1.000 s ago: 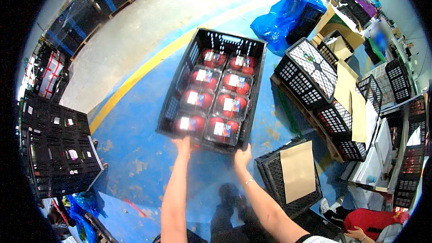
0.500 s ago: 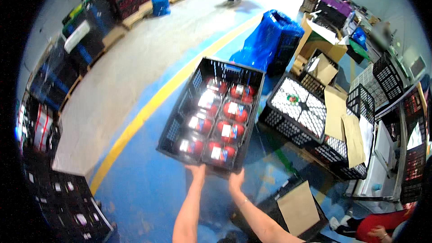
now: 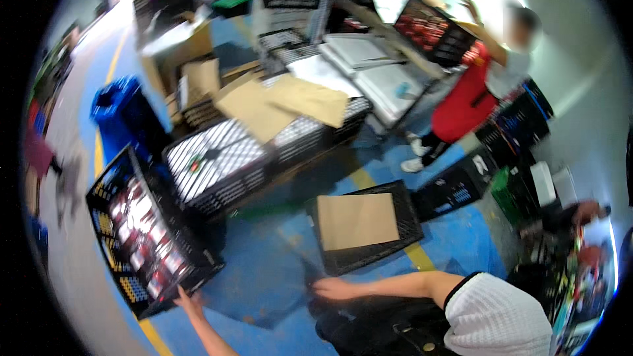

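My left hand (image 3: 187,300) grips the lower end of a black perforated crate (image 3: 181,237) at the left, tilted and holding clear packs (image 3: 138,224) of red produce with white labels. My right hand (image 3: 330,288) is away from that crate, low in the middle; its fingers are smeared by motion. Near it lies a low black crate (image 3: 412,221) with a brown cardboard sheet (image 3: 356,221) on it.
Stacked crates (image 3: 227,181) with paper sheets on top stand ahead, near a blue bagged bin (image 3: 128,118). A co-worker in a red apron (image 3: 458,105) reaches toward tilted produce crates (image 3: 422,26). Another person (image 3: 39,151) is at the far left.
The view has swung to the right, and the held crate now sits at the left. My right hand has let go of it; my left hand still holds it.
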A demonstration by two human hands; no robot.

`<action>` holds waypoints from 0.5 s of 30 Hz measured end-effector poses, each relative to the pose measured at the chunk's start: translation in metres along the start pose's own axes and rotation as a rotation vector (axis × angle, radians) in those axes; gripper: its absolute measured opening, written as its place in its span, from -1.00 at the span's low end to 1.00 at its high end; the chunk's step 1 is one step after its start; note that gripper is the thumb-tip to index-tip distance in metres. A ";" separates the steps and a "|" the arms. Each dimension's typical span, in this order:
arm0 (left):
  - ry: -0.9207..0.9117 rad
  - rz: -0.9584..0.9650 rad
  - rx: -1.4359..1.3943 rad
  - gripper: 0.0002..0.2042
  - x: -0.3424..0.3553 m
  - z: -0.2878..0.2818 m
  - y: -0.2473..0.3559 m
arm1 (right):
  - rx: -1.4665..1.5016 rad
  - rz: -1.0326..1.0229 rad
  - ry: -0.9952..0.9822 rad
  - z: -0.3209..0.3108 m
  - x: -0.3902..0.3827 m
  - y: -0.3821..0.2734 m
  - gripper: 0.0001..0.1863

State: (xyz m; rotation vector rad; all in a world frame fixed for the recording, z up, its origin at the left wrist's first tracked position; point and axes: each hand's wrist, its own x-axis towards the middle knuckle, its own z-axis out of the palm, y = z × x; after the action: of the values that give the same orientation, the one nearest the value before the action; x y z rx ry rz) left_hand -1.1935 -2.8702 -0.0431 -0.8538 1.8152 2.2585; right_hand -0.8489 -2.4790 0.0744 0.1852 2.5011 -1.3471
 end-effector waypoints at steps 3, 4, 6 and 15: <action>-0.013 0.287 0.384 -0.36 -0.127 0.092 -0.068 | -0.223 0.475 0.052 -0.024 -0.205 0.073 -0.60; -0.145 0.277 0.466 -0.37 -0.178 0.109 -0.085 | -0.122 0.675 0.035 -0.050 -0.250 0.038 -0.54; -0.544 0.176 0.622 -0.38 -0.292 0.157 -0.124 | -0.005 0.819 0.066 -0.031 -0.349 0.050 -0.45; -1.737 0.057 1.331 -0.43 -0.563 0.259 -0.178 | 0.752 1.232 0.423 0.076 -0.562 0.047 0.23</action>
State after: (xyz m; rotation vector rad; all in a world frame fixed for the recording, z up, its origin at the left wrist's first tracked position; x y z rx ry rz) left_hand -0.7383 -2.4408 0.1136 1.0344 1.4973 0.5097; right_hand -0.2894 -2.5013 0.1748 1.9021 1.3193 -1.5378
